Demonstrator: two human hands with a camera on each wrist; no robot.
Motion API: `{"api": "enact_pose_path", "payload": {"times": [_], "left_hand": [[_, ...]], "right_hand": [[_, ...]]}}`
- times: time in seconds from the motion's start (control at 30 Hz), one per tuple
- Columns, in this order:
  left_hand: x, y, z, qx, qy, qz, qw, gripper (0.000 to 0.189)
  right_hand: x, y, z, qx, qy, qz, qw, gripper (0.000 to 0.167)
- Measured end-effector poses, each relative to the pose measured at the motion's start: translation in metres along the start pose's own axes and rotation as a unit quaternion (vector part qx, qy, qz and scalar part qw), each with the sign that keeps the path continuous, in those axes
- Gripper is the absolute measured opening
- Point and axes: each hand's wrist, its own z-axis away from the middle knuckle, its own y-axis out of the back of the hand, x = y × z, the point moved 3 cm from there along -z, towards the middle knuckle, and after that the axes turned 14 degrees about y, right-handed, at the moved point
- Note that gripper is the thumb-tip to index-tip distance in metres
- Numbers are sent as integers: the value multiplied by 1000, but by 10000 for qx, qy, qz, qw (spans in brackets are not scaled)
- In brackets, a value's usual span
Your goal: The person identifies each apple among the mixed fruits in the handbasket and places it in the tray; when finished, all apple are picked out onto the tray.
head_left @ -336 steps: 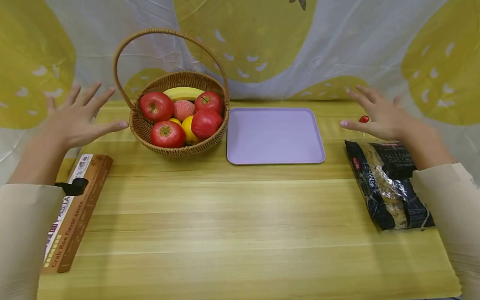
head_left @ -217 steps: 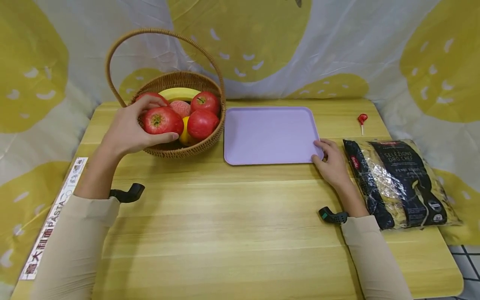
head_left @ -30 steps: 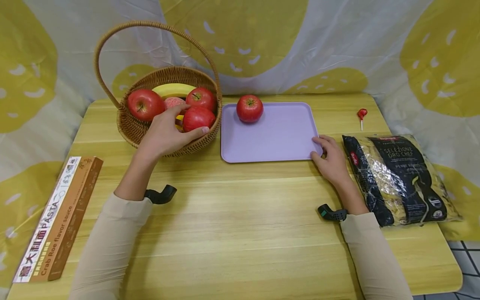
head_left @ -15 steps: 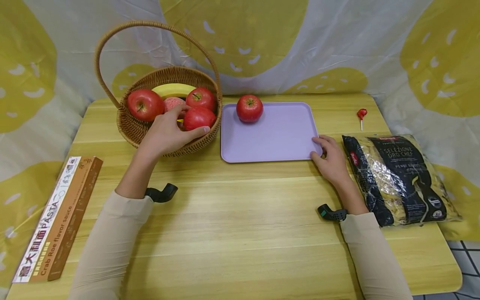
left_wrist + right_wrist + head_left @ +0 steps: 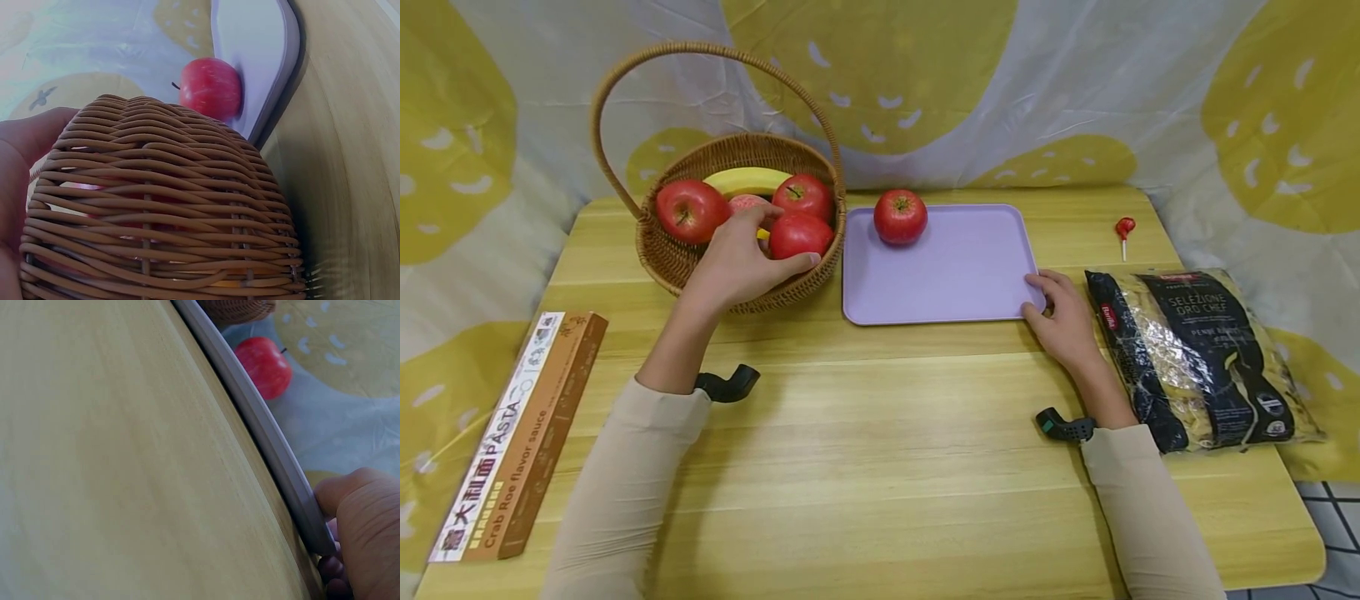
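Observation:
My left hand (image 5: 733, 262) reaches over the front rim of the wicker basket (image 5: 651, 242), thumb and fingers around a red apple (image 5: 802, 236) at its front right. In the left wrist view, the basket's woven wall (image 5: 156, 206) hides most of that grip. My right hand (image 5: 1063, 325) pinches the right edge of the lilac tray (image 5: 955, 279); its thumb shows at the rim in the right wrist view. Another red apple (image 5: 900, 217) sits at the tray's back left. Two more apples, a banana (image 5: 747, 180) and a pinkish fruit (image 5: 748, 202) lie in the basket.
A tall handle (image 5: 711, 48) arches over the basket. At the left lies a long pasta box (image 5: 520, 433). On the right are a bag of penne (image 5: 1202, 358) and a red lollipop (image 5: 1124, 227). A patterned cloth (image 5: 880, 83) hangs behind the table.
Over the last second, the apple under my left hand has shifted and turned slightly within the basket. Earlier, another apple went from the basket to the tray. My right hand stays at the tray.

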Motion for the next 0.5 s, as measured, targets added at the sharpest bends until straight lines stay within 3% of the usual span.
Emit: {"api": "enact_pose_path", "payload": {"times": [0.27, 0.5], "left_hand": [[1, 2, -2, 40, 62, -70, 9999, 101], [-3, 1, -3, -410, 406, 39, 9983, 106]], "right_hand": [[1, 0, -1, -9, -18, -13, 10000, 48], [2, 0, 0, -12, -11, -9, 10000, 48]]}}
